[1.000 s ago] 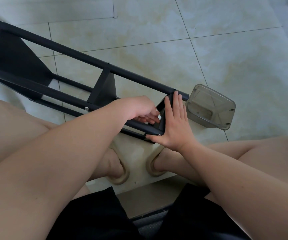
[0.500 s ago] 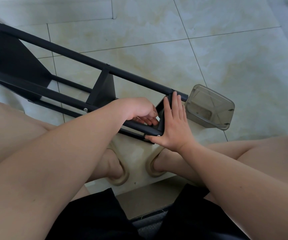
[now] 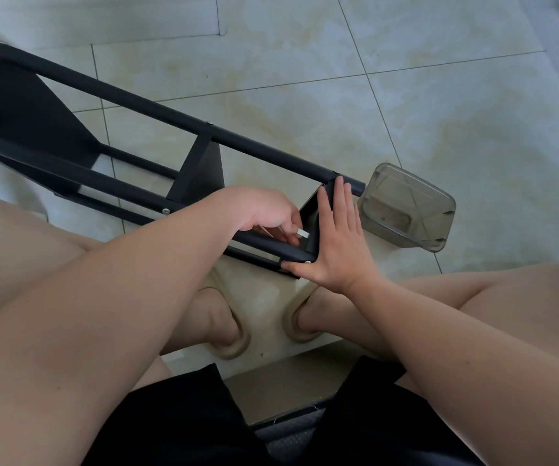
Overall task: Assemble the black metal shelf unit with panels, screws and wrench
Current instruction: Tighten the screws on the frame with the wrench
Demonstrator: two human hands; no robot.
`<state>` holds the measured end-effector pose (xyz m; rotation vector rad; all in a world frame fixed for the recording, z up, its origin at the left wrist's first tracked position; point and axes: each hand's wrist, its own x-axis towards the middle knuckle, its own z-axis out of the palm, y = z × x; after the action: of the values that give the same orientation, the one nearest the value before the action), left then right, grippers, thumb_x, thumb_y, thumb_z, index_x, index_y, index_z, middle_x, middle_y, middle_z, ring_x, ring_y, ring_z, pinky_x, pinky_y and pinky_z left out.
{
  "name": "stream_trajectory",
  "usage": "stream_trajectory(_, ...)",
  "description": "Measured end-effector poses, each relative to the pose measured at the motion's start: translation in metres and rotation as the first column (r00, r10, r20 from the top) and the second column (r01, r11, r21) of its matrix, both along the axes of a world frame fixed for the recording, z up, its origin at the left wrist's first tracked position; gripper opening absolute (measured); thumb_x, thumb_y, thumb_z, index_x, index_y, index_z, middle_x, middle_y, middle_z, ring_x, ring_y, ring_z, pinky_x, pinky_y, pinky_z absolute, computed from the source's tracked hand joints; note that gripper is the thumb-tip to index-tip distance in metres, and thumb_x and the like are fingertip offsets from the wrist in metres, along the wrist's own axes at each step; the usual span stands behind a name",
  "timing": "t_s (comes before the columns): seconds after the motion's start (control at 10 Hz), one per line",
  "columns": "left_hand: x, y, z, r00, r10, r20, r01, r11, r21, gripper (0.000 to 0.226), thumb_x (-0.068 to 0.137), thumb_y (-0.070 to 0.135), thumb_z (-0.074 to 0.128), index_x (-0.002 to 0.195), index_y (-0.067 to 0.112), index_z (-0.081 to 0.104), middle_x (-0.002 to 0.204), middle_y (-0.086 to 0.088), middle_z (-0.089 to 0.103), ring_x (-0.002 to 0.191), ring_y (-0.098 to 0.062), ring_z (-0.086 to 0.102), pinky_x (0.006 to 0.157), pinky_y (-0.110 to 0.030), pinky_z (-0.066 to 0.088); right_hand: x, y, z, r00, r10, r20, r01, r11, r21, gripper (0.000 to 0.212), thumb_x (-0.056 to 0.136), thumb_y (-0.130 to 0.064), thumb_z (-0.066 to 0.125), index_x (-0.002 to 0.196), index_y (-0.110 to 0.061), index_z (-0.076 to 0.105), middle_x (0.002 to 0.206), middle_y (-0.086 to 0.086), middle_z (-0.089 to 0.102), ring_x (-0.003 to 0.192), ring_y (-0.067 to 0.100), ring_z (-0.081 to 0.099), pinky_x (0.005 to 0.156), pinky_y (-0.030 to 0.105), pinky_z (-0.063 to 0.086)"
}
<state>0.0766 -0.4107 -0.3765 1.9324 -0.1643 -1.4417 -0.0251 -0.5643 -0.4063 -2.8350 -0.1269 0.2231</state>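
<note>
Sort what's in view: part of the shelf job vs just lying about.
In the job: black shelf frame; end panel; small silver tool, likely the wrench, pinched by left hand; right hand pressed flat on the panel.
Lying about: clear plastic container on the floor by the frame's end, contents unclear.

Black metal shelf unit [image 3: 157,107] lies on its side on the tiled floor [image 3: 439,95], poles running upper left to lower right; middle panel [image 3: 201,173] and end panel [image 3: 310,208] stand between poles; silver screw [image 3: 166,211] seated in near pole; silvery wrench [image 3: 302,233] tip just beside end panel, pinched in left hand [image 3: 264,210].
</note>
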Motion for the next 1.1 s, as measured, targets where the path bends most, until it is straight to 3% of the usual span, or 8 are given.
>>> stream_trajectory(0.2,-0.001,-0.001,0.003,0.976,-0.179,0.126,0.175,0.984,0.041,0.015,0.099,0.006,0.054,0.099,0.01,0.068,0.109,-0.009,0.073,0.097,-0.025,0.064,0.096,-0.037,0.048,0.0,0.0,0.001,1.0,-0.001,-0.007,0.001,1.0,-0.002,0.137,0.062,-0.087,0.051,0.161,-0.006,0.002,0.167,0.019,-0.012,0.155,0.032,-0.015,0.126,0.052,0.005)
stream_trajectory(0.4,0.001,-0.001,0.005,0.913,-0.346,0.215,0.324,0.937,0.129,0.008,0.098,0.015,0.058,0.097,0.02,0.063,0.084,0.011,0.055,0.09,-0.017,0.05,0.076,-0.029,0.036,0.0,0.0,0.0,1.0,-0.003,0.003,0.003,1.0,-0.001,0.137,0.062,-0.087,0.05,0.161,-0.005,0.004,0.167,0.02,-0.011,0.155,0.033,-0.014,0.126,0.051,0.005)
stream_trajectory(0.7,0.005,-0.003,0.006,0.868,-0.444,0.222,0.412,0.894,0.176,0.026,0.099,0.021,0.057,0.123,0.016,0.065,0.106,0.004,0.058,0.1,-0.017,0.051,0.085,-0.028,0.038,0.0,-0.001,-0.001,1.0,0.001,0.005,-0.001,1.0,-0.002,0.136,0.062,-0.086,0.051,0.161,-0.004,0.005,0.167,0.02,-0.011,0.155,0.033,-0.013,0.126,0.052,0.005)
stream_trajectory(0.8,0.007,-0.001,0.003,0.877,-0.408,0.256,0.366,0.91,0.196,0.023,0.098,0.023,0.057,0.117,0.016,0.069,0.101,0.004,0.063,0.099,-0.02,0.058,0.092,-0.033,0.045,0.001,-0.003,-0.002,1.0,0.008,0.01,-0.008,1.0,-0.006,0.136,0.063,-0.087,0.051,0.161,-0.003,0.007,0.167,0.021,-0.009,0.155,0.035,-0.012,0.126,0.053,0.007)
stream_trajectory(0.9,0.013,0.004,-0.004,0.858,-0.407,0.313,0.312,0.898,0.312,0.022,0.096,0.017,0.056,0.103,0.009,0.074,0.096,-0.007,0.073,0.086,-0.027,0.065,0.082,-0.037,0.051,0.004,-0.003,-0.001,1.0,0.018,-0.003,-0.018,1.0,-0.02,0.137,0.062,-0.087,0.052,0.161,-0.006,0.004,0.167,0.019,-0.011,0.155,0.033,-0.013,0.126,0.053,0.004)
stream_trajectory(1.0,0.019,0.009,-0.001,0.837,-0.364,0.409,0.206,0.902,0.38,0.018,0.091,0.01,0.058,0.1,0.006,0.073,0.084,-0.008,0.068,0.073,-0.027,0.059,0.068,-0.033,0.046,0.013,-0.004,0.003,0.999,0.02,-0.029,-0.021,0.999,-0.036,0.14,0.06,-0.085,0.06,0.162,-0.009,0.001,0.168,0.014,-0.015,0.155,0.03,-0.016,0.124,0.052,-0.001)
stream_trajectory(1.1,0.024,0.013,0.012,0.772,-0.196,0.605,-0.009,0.948,0.318,0.019,0.09,0.006,0.052,0.096,0.008,0.07,0.079,-0.006,0.064,0.071,-0.025,0.059,0.062,-0.035,0.047,0.028,-0.012,0.013,0.996,0.037,-0.085,-0.044,0.995,-0.089,0.138,0.065,-0.082,0.067,0.162,-0.015,-0.004,0.167,0.008,-0.023,0.155,0.026,-0.018,0.123,0.053,-0.006)
